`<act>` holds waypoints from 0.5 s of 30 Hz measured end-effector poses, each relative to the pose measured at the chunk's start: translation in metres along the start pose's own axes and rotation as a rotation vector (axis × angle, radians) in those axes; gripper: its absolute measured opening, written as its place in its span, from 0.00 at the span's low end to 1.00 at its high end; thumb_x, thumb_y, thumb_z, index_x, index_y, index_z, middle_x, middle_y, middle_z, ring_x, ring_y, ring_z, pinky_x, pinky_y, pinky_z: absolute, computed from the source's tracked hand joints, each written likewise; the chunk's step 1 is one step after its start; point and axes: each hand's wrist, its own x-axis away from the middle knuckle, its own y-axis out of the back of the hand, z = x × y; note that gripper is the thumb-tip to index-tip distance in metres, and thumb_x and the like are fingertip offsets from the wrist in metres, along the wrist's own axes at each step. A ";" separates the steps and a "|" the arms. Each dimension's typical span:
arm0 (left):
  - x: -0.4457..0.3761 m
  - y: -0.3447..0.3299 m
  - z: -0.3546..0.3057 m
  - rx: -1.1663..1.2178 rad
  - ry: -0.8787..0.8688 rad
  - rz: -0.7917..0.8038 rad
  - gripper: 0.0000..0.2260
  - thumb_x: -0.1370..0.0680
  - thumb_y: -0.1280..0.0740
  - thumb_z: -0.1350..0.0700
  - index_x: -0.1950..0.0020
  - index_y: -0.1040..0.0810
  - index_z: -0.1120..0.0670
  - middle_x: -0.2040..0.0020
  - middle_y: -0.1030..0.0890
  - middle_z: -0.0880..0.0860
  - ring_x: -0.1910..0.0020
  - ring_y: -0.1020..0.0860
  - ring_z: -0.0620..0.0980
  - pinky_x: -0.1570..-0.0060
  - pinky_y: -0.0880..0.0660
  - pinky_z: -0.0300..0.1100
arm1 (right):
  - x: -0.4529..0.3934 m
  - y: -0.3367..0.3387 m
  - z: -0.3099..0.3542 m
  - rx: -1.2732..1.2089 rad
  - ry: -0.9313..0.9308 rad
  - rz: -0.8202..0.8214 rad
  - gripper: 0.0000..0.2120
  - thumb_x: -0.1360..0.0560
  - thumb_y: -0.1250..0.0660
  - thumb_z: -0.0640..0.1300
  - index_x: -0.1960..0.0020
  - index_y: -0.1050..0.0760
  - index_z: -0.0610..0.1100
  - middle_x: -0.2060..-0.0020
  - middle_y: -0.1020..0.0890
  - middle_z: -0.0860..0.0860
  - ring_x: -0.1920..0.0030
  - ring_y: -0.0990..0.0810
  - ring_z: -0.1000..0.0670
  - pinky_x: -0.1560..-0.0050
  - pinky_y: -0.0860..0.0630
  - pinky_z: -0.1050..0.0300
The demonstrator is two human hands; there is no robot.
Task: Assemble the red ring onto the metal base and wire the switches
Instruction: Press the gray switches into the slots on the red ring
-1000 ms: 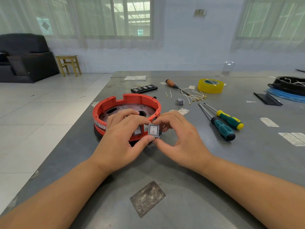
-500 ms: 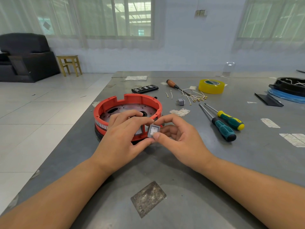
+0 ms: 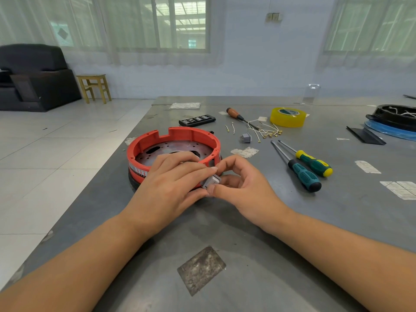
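Red ring (image 3: 193,135) sits on the metal base (image 3: 171,148) at 11 o'clock of the worktop (image 3: 247,255). Both hands work a grey switch (image 3: 211,181) at the ring's near wall: right hand (image 3: 245,190) pinches it between thumb and forefinger, left hand (image 3: 171,188) rests curled over the rim, fingertips touching the switch.

Recommendation: square the switch to its cut-out, hold the ring steady, and press evenly until it seats; judged unseated at present.

Count: two switches, the second (image 3: 245,138) loose at 1 o'clock; three screwdrivers, namely two green-handled (image 3: 304,174) and one brown-handled (image 3: 234,114); one tape roll (image 3: 288,117); one wire bundle (image 3: 267,131).
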 end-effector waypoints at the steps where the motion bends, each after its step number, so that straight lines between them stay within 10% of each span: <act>1: -0.001 0.001 -0.001 0.007 0.010 -0.005 0.20 0.19 0.33 0.45 0.33 0.16 0.55 0.39 0.15 0.51 0.34 0.24 0.52 0.37 0.28 0.52 | 0.000 -0.001 0.001 -0.006 0.006 -0.010 0.15 0.26 0.25 0.31 0.44 0.26 0.39 0.51 0.17 0.41 0.54 0.15 0.46 0.46 0.18 0.48; 8: -0.001 0.003 -0.010 0.189 0.272 0.002 0.21 0.25 0.32 0.38 0.41 0.17 0.51 0.37 0.19 0.49 0.35 0.28 0.48 0.33 0.38 0.37 | 0.003 -0.007 0.003 -0.083 0.041 0.001 0.11 0.23 0.28 0.34 0.41 0.20 0.41 0.52 0.23 0.37 0.53 0.15 0.42 0.46 0.17 0.50; 15: 0.002 0.001 -0.001 0.086 0.155 0.013 0.18 0.19 0.33 0.44 0.35 0.15 0.51 0.41 0.15 0.47 0.35 0.24 0.56 0.38 0.27 0.57 | 0.000 0.000 -0.001 0.183 0.052 -0.048 0.04 0.24 0.24 0.43 0.52 0.19 0.47 0.56 0.13 0.48 0.55 0.13 0.48 0.51 0.18 0.57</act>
